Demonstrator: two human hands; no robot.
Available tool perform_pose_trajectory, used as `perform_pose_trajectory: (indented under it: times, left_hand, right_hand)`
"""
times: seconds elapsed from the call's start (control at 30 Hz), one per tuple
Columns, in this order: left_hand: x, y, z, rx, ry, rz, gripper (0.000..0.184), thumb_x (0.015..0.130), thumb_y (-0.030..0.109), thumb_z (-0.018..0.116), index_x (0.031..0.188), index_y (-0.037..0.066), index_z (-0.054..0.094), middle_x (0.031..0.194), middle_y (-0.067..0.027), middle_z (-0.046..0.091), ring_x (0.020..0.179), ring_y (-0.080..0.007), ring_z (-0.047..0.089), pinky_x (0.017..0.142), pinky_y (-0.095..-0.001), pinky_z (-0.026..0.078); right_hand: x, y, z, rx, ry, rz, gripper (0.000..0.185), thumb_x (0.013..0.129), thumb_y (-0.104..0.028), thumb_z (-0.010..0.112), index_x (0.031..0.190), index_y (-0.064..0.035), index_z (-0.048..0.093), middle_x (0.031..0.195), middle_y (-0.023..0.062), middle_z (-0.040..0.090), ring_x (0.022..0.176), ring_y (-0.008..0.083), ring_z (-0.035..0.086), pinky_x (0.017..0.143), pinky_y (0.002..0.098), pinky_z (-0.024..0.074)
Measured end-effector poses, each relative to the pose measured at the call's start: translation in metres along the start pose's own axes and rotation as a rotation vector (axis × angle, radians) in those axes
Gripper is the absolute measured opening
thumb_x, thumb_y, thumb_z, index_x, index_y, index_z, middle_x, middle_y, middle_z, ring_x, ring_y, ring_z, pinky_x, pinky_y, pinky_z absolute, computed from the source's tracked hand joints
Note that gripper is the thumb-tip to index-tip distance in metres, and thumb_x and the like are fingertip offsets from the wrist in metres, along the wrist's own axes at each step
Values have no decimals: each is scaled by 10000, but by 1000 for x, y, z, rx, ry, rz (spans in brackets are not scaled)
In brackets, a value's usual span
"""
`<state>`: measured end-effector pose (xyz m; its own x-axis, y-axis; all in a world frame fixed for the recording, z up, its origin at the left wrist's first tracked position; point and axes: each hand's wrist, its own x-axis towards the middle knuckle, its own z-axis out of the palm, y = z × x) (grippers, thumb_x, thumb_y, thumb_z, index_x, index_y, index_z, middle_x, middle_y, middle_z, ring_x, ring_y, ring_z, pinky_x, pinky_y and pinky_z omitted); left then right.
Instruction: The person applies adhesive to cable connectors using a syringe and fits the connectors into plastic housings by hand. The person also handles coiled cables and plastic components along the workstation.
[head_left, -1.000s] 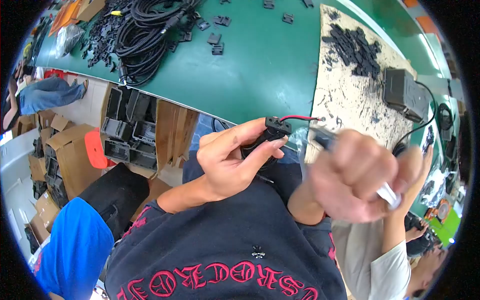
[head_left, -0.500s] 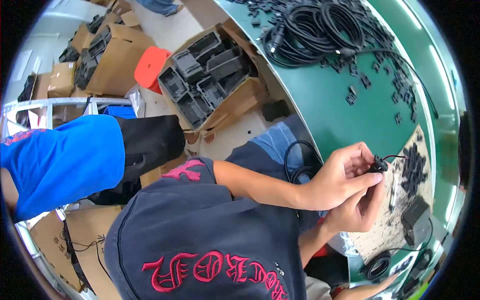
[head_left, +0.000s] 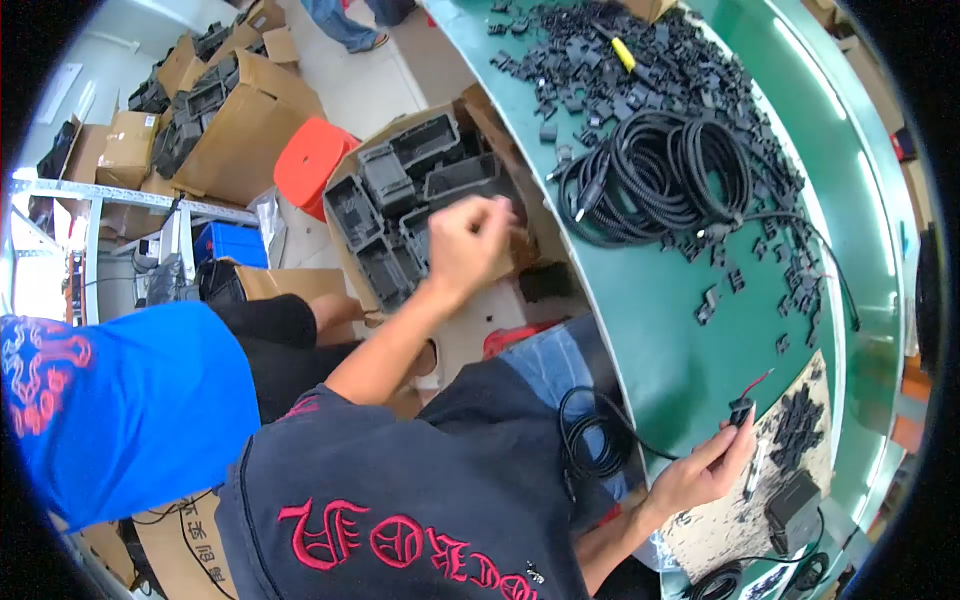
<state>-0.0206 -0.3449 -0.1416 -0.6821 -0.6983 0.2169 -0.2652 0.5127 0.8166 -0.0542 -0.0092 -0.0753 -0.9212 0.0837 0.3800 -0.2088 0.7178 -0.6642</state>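
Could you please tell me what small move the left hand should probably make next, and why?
I would probably lower the left hand to a black casing: in this view it hovers over the open cardboard box holding several, with no object plain in its curled fingers, while the right hand holds the black connector with its red wire.

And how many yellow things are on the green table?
1: a slim yellow piece among the heap of small black plastic parts, near the picture's top. Others may be buried.
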Motion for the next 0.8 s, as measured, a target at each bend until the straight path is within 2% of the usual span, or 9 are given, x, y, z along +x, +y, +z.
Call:
perform_pose_trajectory:
  times: [0.07, 0.1, 0.17, 0.23, 0.27, 0.33, 0.57, 0.77, 0.8]
  left_hand:
    - [43, -105, 16, 202, 113, -128, 312, 949, 245, 591, 840, -24, 705, 744, -143, 704, 639, -201, 672, 615, -319, 508]
    - [60, -140, 29, 273, 147, -59, 328, 931, 289, 610, 858, -17, 702, 790, -182, 702, 688, -279, 695, 647, -361, 528]
    - [87, -190, 59, 346, -10, -106, 425, 878, 413, 643, 879, -11, 683, 826, -234, 685, 793, -374, 691, 729, -460, 542]
    - [105, -185, 89, 701, -269, -346, 613, 858, 566, 583, 981, -30, 658, 1029, -282, 668, 960, -445, 653, 860, -505, 525]
    - [104, -208, 103, 650, -319, -344, 668, 871, 602, 536, 999, -43, 656, 1019, -280, 672, 990, -448, 644, 887, -509, 513]
    - [100, -202, 107, 527, -375, -330, 665, 884, 591, 518, 1037, -39, 667, 1051, -284, 664, 1020, -439, 637, 890, -513, 507]
    - [59, -153, 52, 707, -393, -367, 788, 891, 679, 409, 969, -43, 714, 980, -313, 667, 982, -430, 655, 885, -478, 514]
    - [42, -167, 57, 614, -451, -480, 679, 913, 565, 442, 1037, -58, 685, 1114, -293, 645, 1100, -431, 607, 965, -479, 473]
    - [38, -178, 61, 589, -446, -518, 700, 901, 582, 456, 1053, -64, 678, 1118, -288, 647, 1107, -425, 609, 958, -479, 479]
  right_hand:
    - [2, -3, -5, -33, -64, -3, 300, 980, -40, 522, 1263, 48, 573, 1052, 141, 594, 915, 243, 572, 844, 339, 461]
    - [1, 4, -7, -83, -36, -68, 298, 977, -33, 526, 1258, 51, 577, 1074, 144, 601, 930, 241, 579, 846, 334, 464]
    - [1, 15, -7, -41, 24, -50, 286, 972, -24, 534, 1239, 62, 588, 1121, 153, 616, 984, 247, 598, 872, 332, 466]
    - [4, 10, -7, 23, 88, -7, 258, 970, -29, 534, 1199, 46, 626, 994, 164, 602, 882, 292, 587, 790, 377, 472]
    - [9, 5, -8, 24, 140, -37, 247, 946, -25, 560, 1168, 45, 641, 918, 158, 592, 818, 287, 572, 740, 378, 465]
    - [5, 16, -18, -25, 101, 13, 266, 971, -28, 536, 1210, 75, 587, 1096, 161, 628, 1004, 262, 595, 906, 352, 452]
    - [15, 5, -42, -106, 204, -44, 305, 919, -139, 627, 1150, 59, 649, 1037, 243, 678, 928, 388, 643, 865, 430, 494]
    - [13, 17, -50, -25, 194, -60, 291, 911, -154, 647, 1139, 26, 670, 1038, 232, 681, 923, 355, 650, 881, 422, 485]
    - [-4, 54, -43, -20, 116, -43, 281, 944, -22, 549, 1206, 61, 603, 985, 173, 621, 894, 298, 584, 819, 370, 451]
